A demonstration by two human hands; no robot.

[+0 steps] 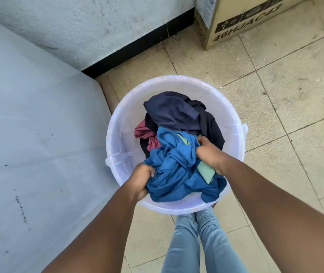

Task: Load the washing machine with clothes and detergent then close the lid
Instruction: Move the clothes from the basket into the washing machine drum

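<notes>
A large white covered surface [35, 134] fills the left side, its right edge just beside a white plastic bucket [117, 138] that stands on the beige tiled floor [285, 119]. A grey wall with a black skirting strip [137, 50] runs behind both. The bucket holds the clothes: a dark navy garment [175, 113] at the far side, a maroon garment [147, 134] at the left, and a blue garment [177, 168] on top at the near side. The left hand [142, 180] reaches down over the near rim, fingers clenched on the blue garment's left edge. The right hand [210, 154] grips its upper right part, fingers closed in the fabric. A pale green piece [206, 172] shows beneath that hand. A cardboard box [246, 18] stands at the upper right, well apart from the bucket. Legs in light jeans [200, 243] show below the bucket.
</notes>
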